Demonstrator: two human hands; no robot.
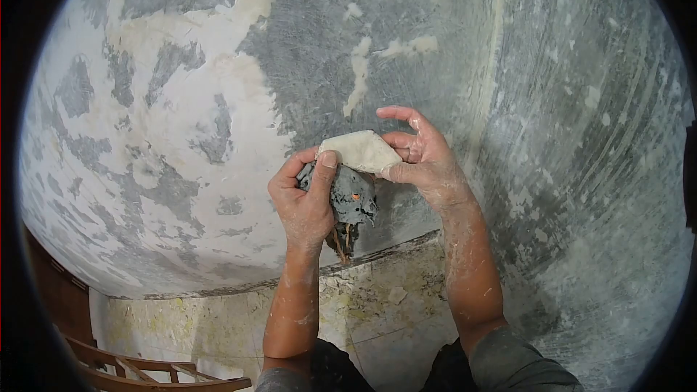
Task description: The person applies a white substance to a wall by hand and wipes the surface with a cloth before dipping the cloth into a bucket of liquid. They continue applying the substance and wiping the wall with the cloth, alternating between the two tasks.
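Observation:
Both my hands hold a cream-white, flat, angular piece [359, 151] up in front of the wall. My left hand [305, 199] pinches its left end, thumb on the near face and fingers behind. At the right corner my right hand [432, 163] grips it between thumb and fingers, with the index finger raised off it. Directly under the piece, beside my left thumb, shows a rough grey lump [353, 197] with dark holes and a small orange spot. Thin brownish strands [343, 239] hang below it. White dust coats both hands and forearms.
The grey wall [305, 58] carries patches of white and cream filler. Below its base, the tiled floor [392, 297] is spattered with yellowish and white residue. A wooden ladder-like frame [156, 374] is at the lower left, near a brown panel [62, 290].

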